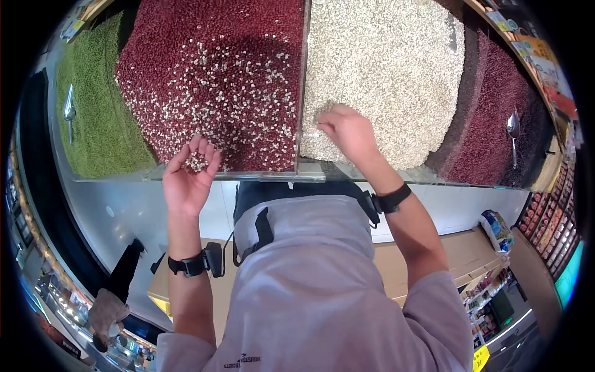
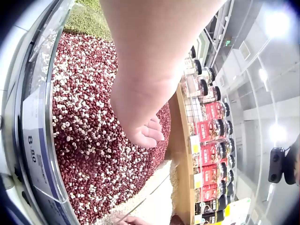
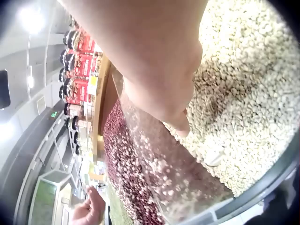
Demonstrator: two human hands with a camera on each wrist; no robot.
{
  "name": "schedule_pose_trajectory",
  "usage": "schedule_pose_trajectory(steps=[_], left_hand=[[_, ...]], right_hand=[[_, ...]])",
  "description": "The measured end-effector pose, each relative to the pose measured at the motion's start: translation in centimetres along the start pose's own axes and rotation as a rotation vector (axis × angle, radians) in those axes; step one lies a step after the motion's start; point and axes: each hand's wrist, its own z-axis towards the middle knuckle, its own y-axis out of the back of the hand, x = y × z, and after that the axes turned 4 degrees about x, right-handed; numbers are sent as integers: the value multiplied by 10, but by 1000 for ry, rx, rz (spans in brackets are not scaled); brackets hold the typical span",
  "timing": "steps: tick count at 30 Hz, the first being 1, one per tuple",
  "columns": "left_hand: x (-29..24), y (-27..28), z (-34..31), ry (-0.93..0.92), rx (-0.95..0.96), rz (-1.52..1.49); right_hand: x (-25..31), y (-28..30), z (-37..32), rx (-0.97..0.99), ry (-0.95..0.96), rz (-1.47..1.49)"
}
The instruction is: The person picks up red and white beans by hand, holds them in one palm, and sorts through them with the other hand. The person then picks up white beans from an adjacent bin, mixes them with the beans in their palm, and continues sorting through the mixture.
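Note:
My left hand (image 1: 189, 186) is palm up at the front of a bin of dark red beans (image 1: 204, 28), its fingers loosely bent and apart. White grains lie scattered among the beans, thickest towards the front half. My right hand (image 1: 352, 131) is low over the neighbouring bin of white grains (image 1: 384, 56), near its front left. Its fingers are curled, with the thumb close to the index finger. No held thing shows in it, though the right wrist view hides part of its palm side. A clear divider (image 1: 304, 80) separates the two bins.
Green beans (image 1: 93, 118) with a metal scoop (image 1: 69, 105) fill the far-left bin. Another scoop (image 1: 513, 127) lies on dark beans at the right. A clear front wall (image 1: 260, 177) borders the bins. Jars (image 2: 211, 152) line a shelf behind. A person (image 1: 108, 316) is at the lower left.

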Motion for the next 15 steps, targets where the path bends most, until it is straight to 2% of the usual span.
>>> schedule_pose_trajectory(steps=[1,3,5,7,8,10,12,13,14,15], left_hand=[[-1,-1,-1,-6,-36,-7],[0,-3,0,-13,-25,-3],[-2,-3,0,-15,-19,-5],[-2,-7,-1,-17,6,-18],[-2,-7,-1,-13,23,-18],[-1,-12,-1,2,52,-19],[0,-21,-3,-21,7,-10],[-2,-19,-3,-35,-11,-35],[-6,-13,-4,-18,63,-45],[-9,-9,-3,-7,134,-56]], right_hand=[[0,8,-2,0,4,-10],[-3,25,-6,-47,-77,251],[-4,39,-5,-116,-22,289],[17,68,0,-178,-269,449],[22,73,6,-268,-223,561],[51,84,24,-366,-116,509],[93,84,44,-348,47,529],[112,54,63,-222,160,403],[119,33,67,-224,241,278],[133,17,65,-129,184,103]])
